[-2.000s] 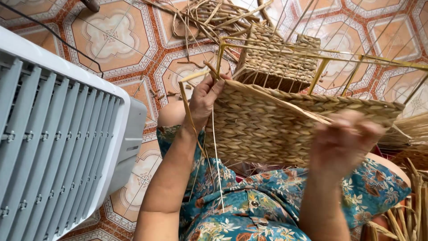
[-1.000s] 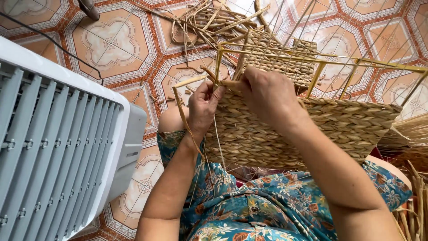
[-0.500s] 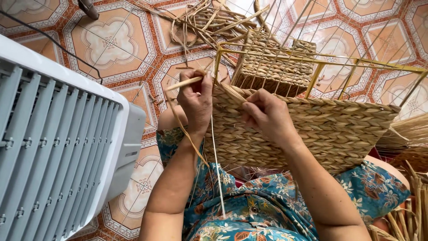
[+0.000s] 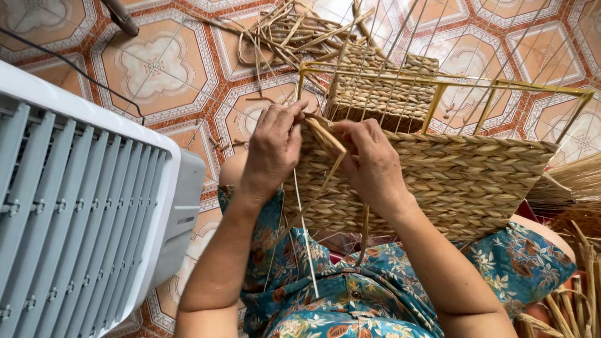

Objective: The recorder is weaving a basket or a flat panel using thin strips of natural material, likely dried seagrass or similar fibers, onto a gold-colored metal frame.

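Note:
A half-woven straw basket (image 4: 463, 181) on a yellow wire frame (image 4: 438, 81) rests on my lap. My left hand (image 4: 275, 147) pinches the left top corner of the woven wall, fingers closed on the weave and frame. My right hand (image 4: 372, 163) is right beside it, fingers closed on a flat straw strand (image 4: 332, 141) that bends down over the woven wall. Loose strand ends hang down over my floral clothing (image 4: 350, 300).
A large grey-and-white louvred appliance (image 4: 75, 206) stands close on the left. Loose straw scraps (image 4: 288, 31) lie on the patterned tile floor (image 4: 156, 69) beyond the basket. More straw bundles (image 4: 576, 206) sit at the right edge. A dark cable (image 4: 75, 69) crosses the floor.
My right hand came in from the far right, reached the top left corner of the basket, and now grips a strand beside my left hand. The left hand stayed at the corner.

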